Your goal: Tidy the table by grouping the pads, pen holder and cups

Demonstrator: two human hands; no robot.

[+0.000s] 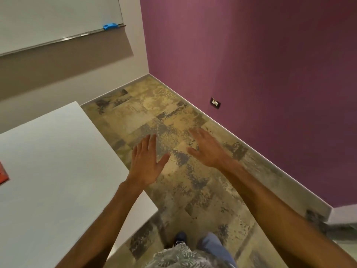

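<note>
Both hands are held out flat and empty over the floor (pixel 173 117): the left hand (pixel 146 163) beside the white surface (pixel 48 171), the right hand (pixel 208 149) further right.

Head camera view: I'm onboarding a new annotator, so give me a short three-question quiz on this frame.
1. True or false: the left hand is holding a cup.
2. Multiple choice: the right hand is over A) the white table, B) the patterned floor, C) the whiteboard.
3. Short answer: what is the only item visible on the table, and where?

Key
1. False; both hands are empty, with fingers spread.
2. B.
3. A red object, cut off by the left edge of the picture; too little shows to tell what it is.
</note>
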